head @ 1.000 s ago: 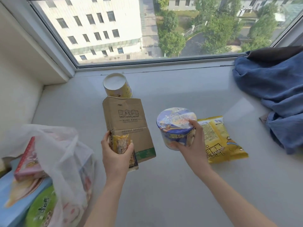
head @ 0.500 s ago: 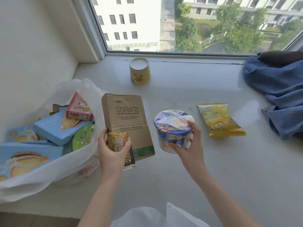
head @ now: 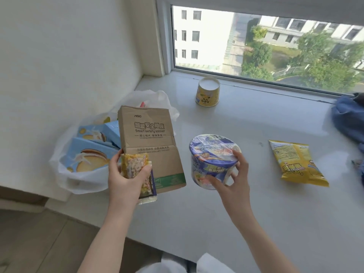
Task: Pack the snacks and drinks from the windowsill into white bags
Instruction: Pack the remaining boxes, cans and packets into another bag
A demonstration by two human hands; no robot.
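Observation:
My left hand grips a brown cardboard box together with a small yellow snack packet, held above the windowsill. My right hand holds a blue instant noodle cup by its rim and side. An open white bag lies at the sill's left end, with several light blue snack boxes inside. A yellow cup stands upside down near the window. A yellow snack bag lies flat on the right.
A blue cloth is heaped at the far right of the sill. The white wall stands close behind the bag. More white material shows at the bottom edge. The floor lies below the sill's left corner.
My view has swung left and lower, so the bag sits nearer the middle. Both hands keep their holds, and the box and noodle cup stay side by side.

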